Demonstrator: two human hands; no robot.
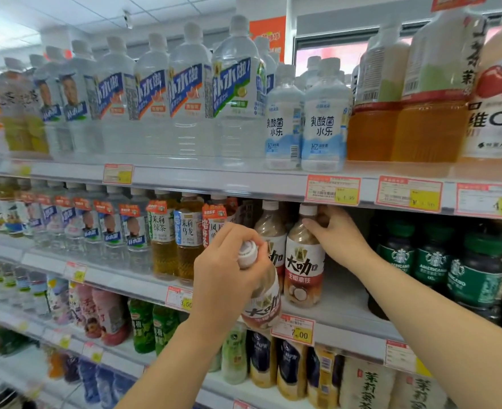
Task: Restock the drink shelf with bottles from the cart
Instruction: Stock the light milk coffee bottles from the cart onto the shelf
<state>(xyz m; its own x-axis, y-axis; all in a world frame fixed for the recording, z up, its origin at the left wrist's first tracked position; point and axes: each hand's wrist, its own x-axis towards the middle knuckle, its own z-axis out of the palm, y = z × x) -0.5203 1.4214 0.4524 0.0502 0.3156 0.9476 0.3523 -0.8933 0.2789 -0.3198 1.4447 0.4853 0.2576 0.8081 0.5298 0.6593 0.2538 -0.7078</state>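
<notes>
A: Item nearest the camera?
B: The left hand (226, 278), closed around the neck and shoulder of a coffee bottle (263, 302) with a white cap. The bottle is tilted, cap towards the camera, its base at the front edge of the middle shelf (347, 317).

A: Next entry?
B: The right hand (336, 234), fingers wrapped on the upper part of a second coffee bottle (304, 261) of the same label. That one stands upright on the middle shelf, just right of the tilted bottle. A third matching bottle (271, 231) stands behind, between the two.

A: Neighbours on that shelf?
B: To the right, dark bottles with green labels (434, 258), set apart from the coffee by a bare gap. To the left, amber tea bottles (174, 234), then clear water bottles (111, 228).

A: Shelf front?
B: A red and yellow price tag (293, 330) sits below the tilted bottle.

A: Furthest?
B: The top shelf (214, 178), carrying large clear bottles with blue labels (190, 93), two pale blue bottles (323, 122) and orange drink bottles (403, 84).
</notes>
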